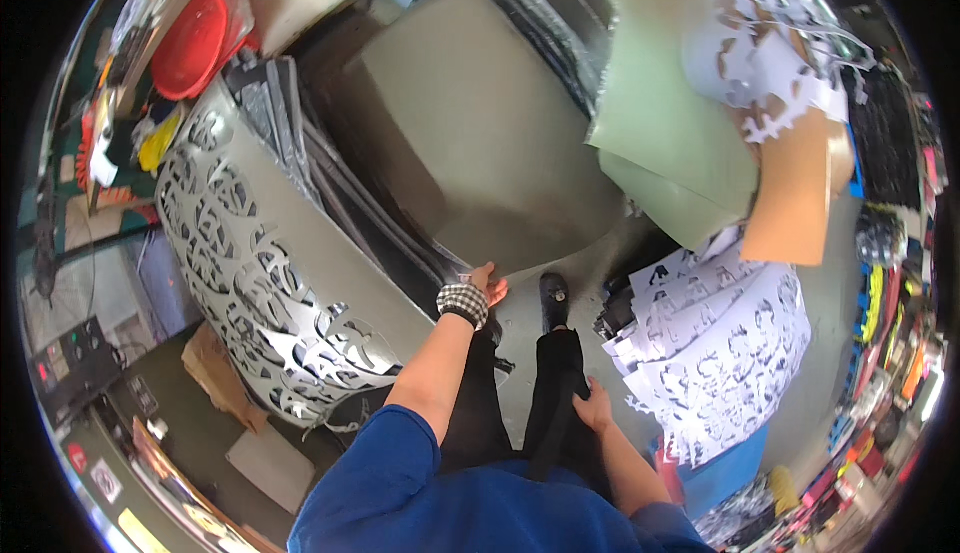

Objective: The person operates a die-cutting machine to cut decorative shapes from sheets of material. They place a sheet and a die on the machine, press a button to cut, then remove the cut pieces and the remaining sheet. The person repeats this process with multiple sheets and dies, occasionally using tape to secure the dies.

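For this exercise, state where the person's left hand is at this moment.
In the head view the left hand sits just left of centre, its grip on the lower edge of the large grey sheet, beside the black shoe on the floor.

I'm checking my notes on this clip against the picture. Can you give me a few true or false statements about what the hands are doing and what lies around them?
1. The left hand grips the lower edge of a large plain grey sheet. True.
2. The right hand holds a pair of scissors. False: it rests on the person's black trouser leg and holds nothing.
3. A checked black and white band sits on the left wrist. True.
4. The red bowl lies at the lower right. False: it is at the upper left.
5. White sheets with cut-out patterns are stacked to the person's right. True.
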Demonstrator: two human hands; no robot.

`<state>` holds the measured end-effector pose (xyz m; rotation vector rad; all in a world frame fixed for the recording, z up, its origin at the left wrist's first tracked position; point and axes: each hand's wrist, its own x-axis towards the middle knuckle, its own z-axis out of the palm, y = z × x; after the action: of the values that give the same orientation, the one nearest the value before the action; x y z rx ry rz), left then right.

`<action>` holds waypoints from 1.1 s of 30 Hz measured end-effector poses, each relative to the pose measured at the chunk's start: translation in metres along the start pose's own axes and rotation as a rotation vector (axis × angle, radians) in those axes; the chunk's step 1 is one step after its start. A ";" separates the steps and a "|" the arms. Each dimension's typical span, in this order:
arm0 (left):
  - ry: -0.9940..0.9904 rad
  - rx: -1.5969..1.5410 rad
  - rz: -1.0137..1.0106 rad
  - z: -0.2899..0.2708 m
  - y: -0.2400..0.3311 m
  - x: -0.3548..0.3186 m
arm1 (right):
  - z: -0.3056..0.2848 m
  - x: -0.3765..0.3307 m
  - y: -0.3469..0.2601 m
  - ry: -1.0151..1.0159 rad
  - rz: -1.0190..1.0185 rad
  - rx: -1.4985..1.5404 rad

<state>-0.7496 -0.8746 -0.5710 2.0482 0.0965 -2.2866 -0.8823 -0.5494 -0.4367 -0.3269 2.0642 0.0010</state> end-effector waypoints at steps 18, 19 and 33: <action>-0.055 0.529 0.084 0.022 0.047 -0.016 | 0.000 -0.156 0.001 0.130 0.210 0.640; -0.046 0.459 0.112 0.019 0.047 -0.009 | -0.002 -0.153 -0.004 0.129 0.204 0.734; -0.123 0.594 0.514 -0.011 0.118 -0.132 | -0.015 -0.120 -0.040 0.131 0.156 0.664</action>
<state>-0.7133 -0.9900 -0.4413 1.8152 -1.0965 -2.2415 -0.8305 -0.5627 -0.3212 0.2497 2.0809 -0.6099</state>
